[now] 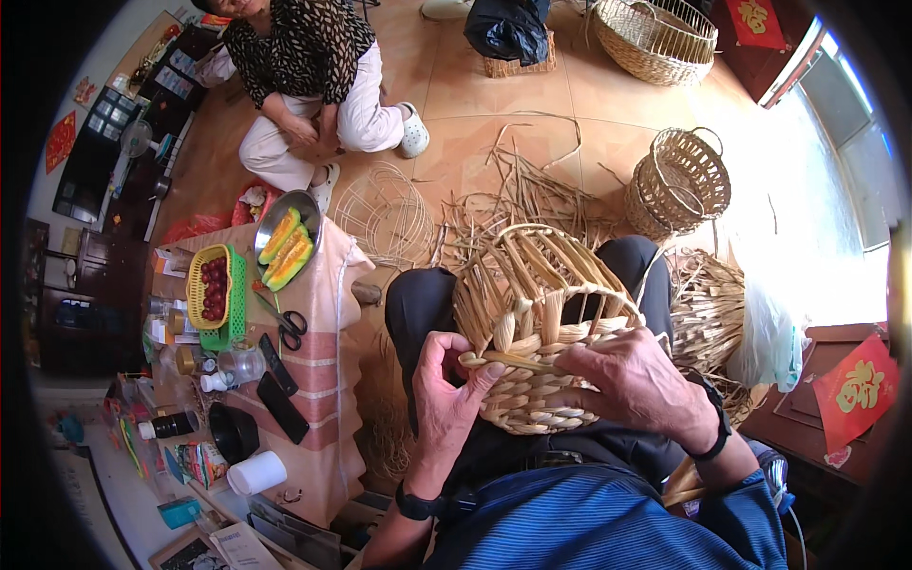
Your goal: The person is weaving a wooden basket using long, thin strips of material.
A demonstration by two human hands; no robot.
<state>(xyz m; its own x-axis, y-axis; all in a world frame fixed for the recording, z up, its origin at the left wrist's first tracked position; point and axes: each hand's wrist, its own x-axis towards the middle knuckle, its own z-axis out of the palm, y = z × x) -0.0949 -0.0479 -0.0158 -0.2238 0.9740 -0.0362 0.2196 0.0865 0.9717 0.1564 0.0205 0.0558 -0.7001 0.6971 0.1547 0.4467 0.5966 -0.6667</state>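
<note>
With our left hand [445, 382] and right hand [635, 380] apart, both pinching a strand [518, 361] on the basket [537, 410], we risk slack weaving if either grip slips.

One lap basket [537, 415] has two hands on it, the left hand [448, 380] and the right hand [632, 385]. Left of the lap basket: one metal bowl [313, 211], two cut fruit pieces [287, 252], one pair of scissors [293, 329], two long dark devices [282, 408], one white cup [256, 472]; the dark red fruits [216, 288] are too crowded to count. Beyond it: one seated person [309, 85], two clogs [414, 133], one wire frame [382, 211], one black bag [508, 28]. Right of it: two red paper sheets [858, 391].
</note>
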